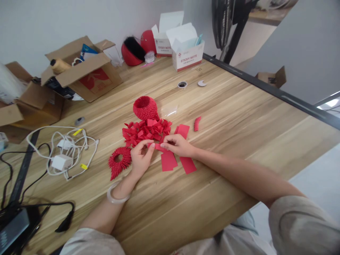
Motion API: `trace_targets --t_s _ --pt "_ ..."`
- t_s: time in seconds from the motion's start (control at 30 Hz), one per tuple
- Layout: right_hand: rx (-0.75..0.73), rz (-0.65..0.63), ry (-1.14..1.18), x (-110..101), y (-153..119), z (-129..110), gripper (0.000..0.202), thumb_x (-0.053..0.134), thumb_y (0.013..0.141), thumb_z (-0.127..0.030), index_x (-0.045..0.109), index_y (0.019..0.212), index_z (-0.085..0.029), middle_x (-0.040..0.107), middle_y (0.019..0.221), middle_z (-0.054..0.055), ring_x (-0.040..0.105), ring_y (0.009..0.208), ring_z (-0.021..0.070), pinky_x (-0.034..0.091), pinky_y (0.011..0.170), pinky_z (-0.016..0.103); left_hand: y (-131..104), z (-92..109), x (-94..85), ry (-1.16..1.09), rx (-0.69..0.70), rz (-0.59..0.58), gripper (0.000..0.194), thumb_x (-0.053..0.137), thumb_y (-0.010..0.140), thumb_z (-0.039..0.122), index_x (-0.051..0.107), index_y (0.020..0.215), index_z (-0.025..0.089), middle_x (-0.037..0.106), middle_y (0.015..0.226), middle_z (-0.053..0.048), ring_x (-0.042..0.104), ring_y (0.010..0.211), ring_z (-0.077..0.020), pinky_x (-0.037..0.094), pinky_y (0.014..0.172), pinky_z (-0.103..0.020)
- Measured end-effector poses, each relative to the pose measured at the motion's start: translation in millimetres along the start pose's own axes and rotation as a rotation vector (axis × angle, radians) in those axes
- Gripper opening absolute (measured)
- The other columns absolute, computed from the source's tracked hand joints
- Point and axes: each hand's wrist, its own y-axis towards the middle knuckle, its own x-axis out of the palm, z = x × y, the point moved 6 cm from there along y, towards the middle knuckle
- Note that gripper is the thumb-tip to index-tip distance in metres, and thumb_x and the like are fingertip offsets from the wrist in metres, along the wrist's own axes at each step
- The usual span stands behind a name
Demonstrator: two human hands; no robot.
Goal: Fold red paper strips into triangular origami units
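Note:
Between my two hands a small folded strip of red paper [158, 146] is stretched. My left hand [142, 156] pinches its left end, and my right hand [177, 144] pinches its right end. Just behind the hands lies a pile of small folded red pieces [146, 130], with a red woven-looking paper bowl [145, 107] behind it. A spiky red paper ring [119, 160] rests to the left of my left hand. Flat red paper sheets [168, 161] lie under and around my right hand. A short red curved row of folded pieces [197, 123] sits further right.
White cables with adapters [62, 162] lie at the left, near a black device [16, 230]. Cardboard boxes [92, 78] stand at the back left, sticky note boxes [188, 53] and red round objects [131, 51] at the back. A grommet [182, 84] is in the wooden table [239, 127].

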Motion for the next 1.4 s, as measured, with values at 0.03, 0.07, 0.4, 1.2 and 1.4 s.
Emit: trace_targets --t_s 0.03,0.07,0.4,1.2,1.4 --pt "-0.003 0.003 -0.005 -0.2 -0.1 0.0 0.034 0.052 0.085 -0.039 0.047 0.064 -0.014 0.041 0.057 -0.003 0.035 0.055 0.0061 0.029 0.053 0.019 0.0 -0.6 0.0 -0.014 -0.001 0.001 0.020 0.065 0.081 0.034 0.066 0.088 0.015 0.062 0.068 -0.001 0.054 0.059 -0.0096 0.045 0.057 -0.020" --pt "-0.005 0.005 -0.006 -0.3 -0.1 0.1 0.034 0.052 0.085 -0.039 0.047 0.064 -0.014 0.041 0.057 -0.003 0.035 0.055 0.0061 0.029 0.053 0.019 0.1 -1.1 0.0 -0.028 -0.004 0.004 0.021 0.066 0.081 0.034 0.065 0.089 0.015 0.062 0.068 -0.001 0.055 0.060 -0.0097 0.045 0.058 -0.020" --pt "0.024 0.046 0.058 -2.3 2.3 6.7 0.035 0.052 0.085 -0.043 0.049 0.067 -0.014 0.042 0.057 -0.003 0.037 0.055 0.0071 0.031 0.054 0.020 1.1 -3.0 3.1 -0.171 -0.039 0.005 0.026 0.066 0.081 0.034 0.058 0.097 0.015 0.062 0.071 0.000 0.058 0.059 -0.0088 0.047 0.058 -0.019" --pt "0.023 0.075 0.018 -4.6 0.9 3.5 0.028 0.051 0.086 -0.035 0.054 0.070 -0.012 0.050 0.061 -0.001 0.043 0.058 0.0072 0.034 0.055 0.020 -4.6 19.2 25.2 0.222 0.298 -0.409 0.010 0.068 0.080 0.024 0.067 0.075 0.016 0.071 0.075 -0.003 0.064 0.068 -0.0133 0.049 0.066 -0.023" --pt "-0.031 0.029 -0.101 -0.1 -1.1 -2.8 0.026 0.049 0.087 -0.031 0.053 0.068 -0.012 0.051 0.060 -0.001 0.042 0.057 0.0068 0.033 0.056 0.019 -5.2 14.5 24.7 0.229 0.299 -0.408 0.014 0.068 0.081 0.026 0.068 0.072 0.016 0.071 0.071 -0.004 0.062 0.063 -0.0129 0.048 0.060 -0.022"
